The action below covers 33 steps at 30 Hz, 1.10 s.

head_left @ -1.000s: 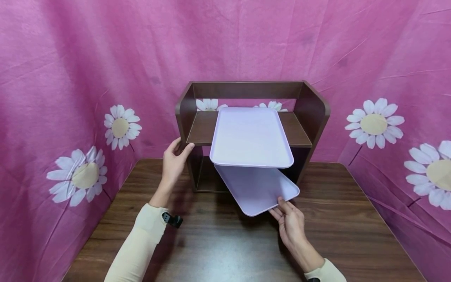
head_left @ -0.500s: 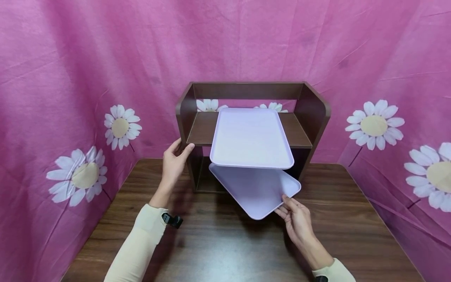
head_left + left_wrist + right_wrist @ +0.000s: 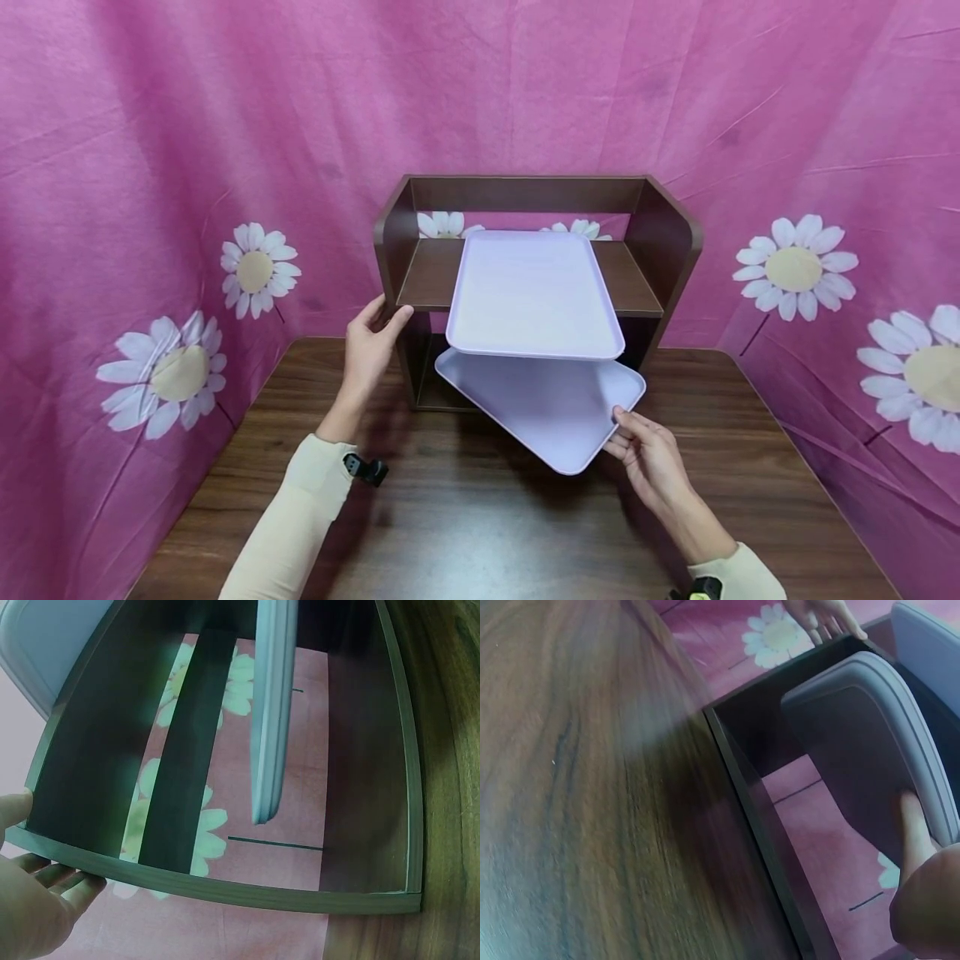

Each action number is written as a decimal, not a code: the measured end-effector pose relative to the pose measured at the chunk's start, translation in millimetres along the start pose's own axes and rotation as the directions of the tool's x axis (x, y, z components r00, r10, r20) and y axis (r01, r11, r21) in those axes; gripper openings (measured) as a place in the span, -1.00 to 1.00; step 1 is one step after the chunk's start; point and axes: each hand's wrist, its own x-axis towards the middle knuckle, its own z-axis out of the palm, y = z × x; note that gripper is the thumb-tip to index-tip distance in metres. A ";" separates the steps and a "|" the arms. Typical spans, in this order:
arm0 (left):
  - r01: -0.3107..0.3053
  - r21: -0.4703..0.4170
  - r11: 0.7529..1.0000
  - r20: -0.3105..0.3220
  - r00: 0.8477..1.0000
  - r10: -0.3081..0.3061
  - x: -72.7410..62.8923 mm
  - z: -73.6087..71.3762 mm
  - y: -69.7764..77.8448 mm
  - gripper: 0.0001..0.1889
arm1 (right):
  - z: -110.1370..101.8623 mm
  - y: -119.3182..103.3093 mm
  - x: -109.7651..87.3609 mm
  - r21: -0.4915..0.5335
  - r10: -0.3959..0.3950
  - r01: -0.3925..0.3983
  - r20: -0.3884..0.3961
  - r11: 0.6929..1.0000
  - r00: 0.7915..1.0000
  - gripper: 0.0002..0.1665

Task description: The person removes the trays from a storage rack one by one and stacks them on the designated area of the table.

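Observation:
A dark brown two-tier shelf (image 3: 431,275) stands on the wooden table. My left hand (image 3: 369,346) grips its left side panel, with the thumb at the front edge and the fingers on the outer face. One lilac rectangular tray (image 3: 536,292) lies on the upper board and juts past its front. Below it, a second lilac tray (image 3: 547,408) sits askew, partly within the lower opening, its back portion hidden. My right hand (image 3: 652,458) pinches that lower tray at its right front edge, thumb on top and fingers beneath. In the left wrist view the lower tray (image 3: 271,712) hangs above the bottom board.
Pink cloth (image 3: 525,92) with white daisies hangs behind and at both sides. The wooden tabletop (image 3: 480,533) stretches in front of the shelf. The upper tray's overhang lies close above the lower tray.
My right hand has moved to the right, swinging the lower tray round so its front corner shifts right and its left corner shows further left. My left hand and the upper tray stay put.

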 end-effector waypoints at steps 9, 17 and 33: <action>0.011 -0.010 1.000 0.013 1.000 -0.011 0.3 -0.4 0.7 -0.46 | -14.7 -11.2 2.3 0.018 0.013 -0.015 0.121 1.000 0.993 -0.48; 0.028 -0.012 1.000 0.020 0.999 -0.028 0.9 -1.2 -1.8 -0.44 | -20.4 -17.5 2.5 -0.019 0.031 -0.029 0.130 0.999 0.991 -0.45; 0.034 -0.043 0.999 0.034 0.999 -0.033 3.0 -1.1 -1.8 -0.44 | -30.3 -30.2 4.9 -0.037 0.049 -0.041 0.234 0.998 0.971 -0.36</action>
